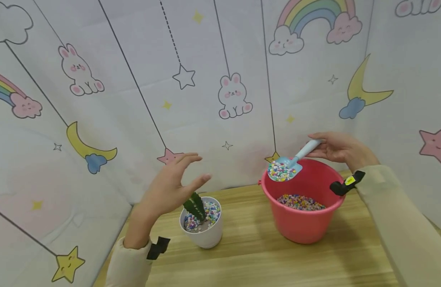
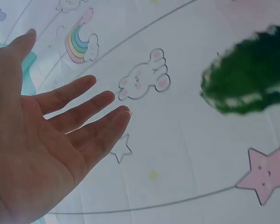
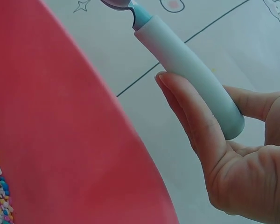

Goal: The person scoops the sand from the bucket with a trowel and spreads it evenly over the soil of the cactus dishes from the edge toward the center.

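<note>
My right hand (image 1: 335,146) grips the pale handle of a light blue toy shovel (image 1: 306,150), its scoop heaped with colourful pebbles (image 1: 280,171). The scoop hangs over the left rim of a red bucket (image 1: 302,227), which holds more pebbles (image 1: 300,202). In the right wrist view the fingers and thumb close round the handle (image 3: 191,70). My left hand (image 1: 170,185) is raised with fingers spread, holding nothing, above and left of a cactus (image 1: 194,207). The cactus stands in a white pot (image 1: 206,239) with pebbles over part of its soil; its top is hidden behind the hand.
Both containers stand on a wood-grain table (image 1: 242,263). A white cloth backdrop (image 1: 206,123) printed with rabbits, stars and moons rises behind and at both sides. Between the pot and the bucket lies a gap of bare table.
</note>
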Available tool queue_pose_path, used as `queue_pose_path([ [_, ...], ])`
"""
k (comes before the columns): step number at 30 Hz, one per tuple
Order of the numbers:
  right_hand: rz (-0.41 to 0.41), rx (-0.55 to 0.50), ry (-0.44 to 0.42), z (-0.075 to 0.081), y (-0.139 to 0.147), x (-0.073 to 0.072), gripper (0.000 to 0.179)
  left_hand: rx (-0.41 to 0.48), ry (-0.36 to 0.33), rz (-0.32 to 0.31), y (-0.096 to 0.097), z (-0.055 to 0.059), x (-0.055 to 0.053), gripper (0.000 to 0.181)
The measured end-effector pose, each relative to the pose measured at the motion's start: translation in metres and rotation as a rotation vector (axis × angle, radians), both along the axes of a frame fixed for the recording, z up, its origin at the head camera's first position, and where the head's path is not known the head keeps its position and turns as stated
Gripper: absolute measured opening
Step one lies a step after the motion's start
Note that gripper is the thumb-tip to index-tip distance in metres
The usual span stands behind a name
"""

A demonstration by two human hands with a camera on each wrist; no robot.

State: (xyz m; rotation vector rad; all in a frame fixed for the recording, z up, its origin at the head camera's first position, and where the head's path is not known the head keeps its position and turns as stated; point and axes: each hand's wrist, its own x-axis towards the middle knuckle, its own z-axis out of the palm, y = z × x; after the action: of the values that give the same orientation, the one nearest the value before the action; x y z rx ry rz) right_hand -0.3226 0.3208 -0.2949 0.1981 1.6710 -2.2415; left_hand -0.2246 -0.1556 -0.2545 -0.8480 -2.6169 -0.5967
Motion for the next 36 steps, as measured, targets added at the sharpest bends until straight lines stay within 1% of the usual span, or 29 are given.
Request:
queue_pose_path([
  [2, 0.006, 0.002, 0.003, 0.000, -0.005, -0.001, 0.023, 0.013, -0.029, 0.003, -0.019, -0.005, -0.003, 0.065],
  [5, 0.014, 0.000, -0.007, 0.003, -0.011, -0.002, 0.028, 0.042, -0.071, -0.023, -0.044, -0.017, -0.010, 0.072],
  [7, 0.016, -0.012, -0.019, 0.005, -0.016, -0.002, 0.029, 0.054, -0.097, -0.046, -0.058, -0.027, -0.014, 0.079],
  [10, 0.026, -0.031, -0.040, 0.008, -0.023, -0.001, 0.029, 0.038, -0.130, -0.050, -0.073, -0.045, -0.020, 0.089],
  [14, 0.039, -0.046, -0.079, 0.011, -0.036, -0.002, 0.033, -0.026, -0.178, -0.001, -0.085, -0.075, -0.027, 0.099],
  [16, 0.032, -0.059, -0.100, 0.012, -0.044, -0.003, 0.036, -0.043, -0.210, 0.023, -0.088, -0.089, -0.031, 0.100],
  [19, 0.023, -0.060, -0.092, 0.014, -0.057, -0.006, 0.036, -0.066, -0.271, 0.066, -0.087, -0.108, -0.036, 0.099],
  [22, 0.021, -0.060, -0.061, 0.016, -0.069, -0.009, 0.033, -0.097, -0.335, 0.099, -0.084, -0.123, -0.040, 0.105],
  [25, 0.033, -0.071, -0.042, 0.016, -0.079, -0.012, 0.031, -0.126, -0.383, 0.118, -0.080, -0.134, -0.042, 0.113],
  [28, 0.051, -0.083, -0.039, 0.016, -0.089, -0.015, 0.031, -0.135, -0.379, 0.110, -0.078, -0.141, -0.044, 0.118],
  [31, 0.058, -0.082, -0.044, 0.015, -0.101, -0.018, 0.033, -0.104, -0.361, 0.090, -0.078, -0.145, -0.045, 0.119],
  [34, 0.061, -0.074, -0.052, 0.012, -0.113, -0.021, 0.036, -0.074, -0.349, 0.051, -0.078, -0.147, -0.046, 0.122],
  [36, 0.063, -0.072, -0.061, 0.009, -0.120, -0.024, 0.038, -0.056, -0.356, 0.035, -0.078, -0.148, -0.047, 0.123],
])
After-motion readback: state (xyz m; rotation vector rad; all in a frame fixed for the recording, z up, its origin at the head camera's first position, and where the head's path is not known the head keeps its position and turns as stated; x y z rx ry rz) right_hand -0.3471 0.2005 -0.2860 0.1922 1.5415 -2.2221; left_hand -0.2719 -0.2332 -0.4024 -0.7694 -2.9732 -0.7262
